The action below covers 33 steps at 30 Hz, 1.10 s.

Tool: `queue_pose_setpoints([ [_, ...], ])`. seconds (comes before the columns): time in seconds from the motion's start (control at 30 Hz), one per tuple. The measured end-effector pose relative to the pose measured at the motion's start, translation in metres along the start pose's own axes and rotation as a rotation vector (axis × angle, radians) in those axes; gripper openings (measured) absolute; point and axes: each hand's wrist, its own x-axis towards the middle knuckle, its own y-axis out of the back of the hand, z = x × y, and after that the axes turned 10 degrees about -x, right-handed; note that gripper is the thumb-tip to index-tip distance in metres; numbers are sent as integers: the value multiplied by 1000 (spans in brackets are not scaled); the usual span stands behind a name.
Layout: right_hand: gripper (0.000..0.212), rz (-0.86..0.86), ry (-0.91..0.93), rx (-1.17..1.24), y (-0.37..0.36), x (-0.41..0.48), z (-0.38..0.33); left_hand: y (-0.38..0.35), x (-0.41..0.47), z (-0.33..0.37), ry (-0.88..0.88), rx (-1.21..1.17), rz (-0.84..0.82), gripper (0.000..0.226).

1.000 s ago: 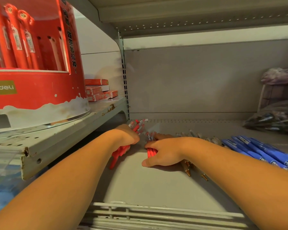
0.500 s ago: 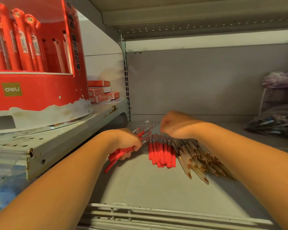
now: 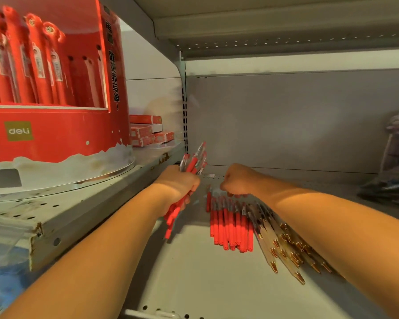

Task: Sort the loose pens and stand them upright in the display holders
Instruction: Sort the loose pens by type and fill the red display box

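L hand point(image 3: 179, 188) gripping red pen bundle point(image 3: 192, 163), red-capped pens point(image 3: 230, 226) flat on shelf point(image 3: 194, 284)

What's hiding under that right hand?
Red pens and clear pens lie on the shelf under the right hand. Their top ends are covered.

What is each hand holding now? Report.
Left hand: closed around a bundle of red pens.
Right hand: curled over the loose red pens; grip cannot be told.
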Motion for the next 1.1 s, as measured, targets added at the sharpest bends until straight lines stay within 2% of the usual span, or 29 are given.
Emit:
queue_pose_setpoints([
  [0.13,24,-24,21,-35,-20,19,-21,-2,7,-5,-70,-82,92,11],
  [0.23,44,-78,2,-98,-28,31,-31,-3,10,-5,-95,-136,112,13],
  [0.37,36,-97,-39,-137,-36,43,-37,-6,10,-5,-115,-153,117,15],
  [0.53,33,-60,-49,18,-27,53,-43,-6,6,-3,-141,-210,145,14],
  [0.63,30,-13,-82,289,-4,50,-40,-6,3,-1,-160,-254,143,12],
  [0.77,19,-32,-90,607,25,21,-25,-9,-5,8,-187,-378,129,8],
  [0.87,16,-27,-42,713,40,-14,-8,-19,-18,21,-207,-550,47,7],
  [0.97,14,-16,-9,784,55,-58,16,-38,-36,39,-240,-620,-49,8],
  [1.1,25,-11,-10,876,73,-125,59,-80,-65,58,-218,-698,-207,7],
])
